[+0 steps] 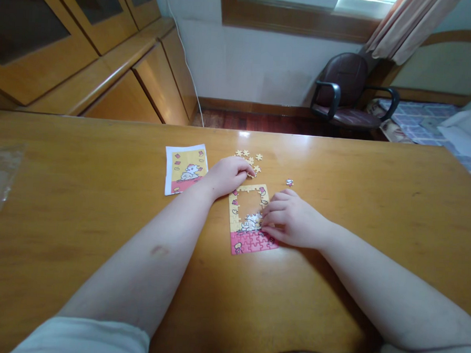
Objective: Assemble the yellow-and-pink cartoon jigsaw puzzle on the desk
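Observation:
A partly assembled jigsaw puzzle [254, 243] lies on the table, pink at the bottom, with a yellow frame around an open gap and a white animal figure in its middle. My right hand [296, 216] grips its right edge, fingers bent over the border. Beyond the puzzle's top edge, my left hand [228, 175] has its fingertips closed down at a small heap of loose yellow puzzle pieces [251, 160]; a piece shows partly under them. One white-and-red piece [289, 182] sits apart, above my right hand. The printed reference picture [184, 166] is partly covered by my left forearm.
The wooden table [102, 159] spans the view. A clear plastic bag [0, 177] lies at its left edge. Past the table are wooden cabinets [154, 77], an office chair [345, 87], a bed [428, 121] and a curtain [413, 28] by the window.

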Motion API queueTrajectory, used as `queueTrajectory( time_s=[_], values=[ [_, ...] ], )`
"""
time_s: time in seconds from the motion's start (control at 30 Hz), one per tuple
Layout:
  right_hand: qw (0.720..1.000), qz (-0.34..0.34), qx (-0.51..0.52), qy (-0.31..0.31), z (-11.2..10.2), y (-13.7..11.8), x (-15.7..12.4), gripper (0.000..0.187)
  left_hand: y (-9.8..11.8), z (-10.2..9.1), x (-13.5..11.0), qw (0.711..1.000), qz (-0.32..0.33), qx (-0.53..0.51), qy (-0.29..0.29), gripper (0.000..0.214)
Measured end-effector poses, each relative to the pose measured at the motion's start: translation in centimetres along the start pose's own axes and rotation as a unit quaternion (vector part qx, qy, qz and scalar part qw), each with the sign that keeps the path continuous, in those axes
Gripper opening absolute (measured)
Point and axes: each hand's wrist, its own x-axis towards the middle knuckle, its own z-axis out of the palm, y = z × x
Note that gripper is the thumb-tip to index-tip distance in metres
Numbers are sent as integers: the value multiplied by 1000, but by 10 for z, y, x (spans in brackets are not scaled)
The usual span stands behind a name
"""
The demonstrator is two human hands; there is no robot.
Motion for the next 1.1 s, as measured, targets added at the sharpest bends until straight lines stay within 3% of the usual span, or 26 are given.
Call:
queueTrajectory(
  time_s=[0.57,1.1],
  values=[
    [999,-42,7,-34,-9,-11,4,31,0,1,0,1000,0,-2,-1,30],
    [998,-18,23,-62,-4,-14,6,34,0,1,0,1000,-5,0,-3,31]
  ],
)
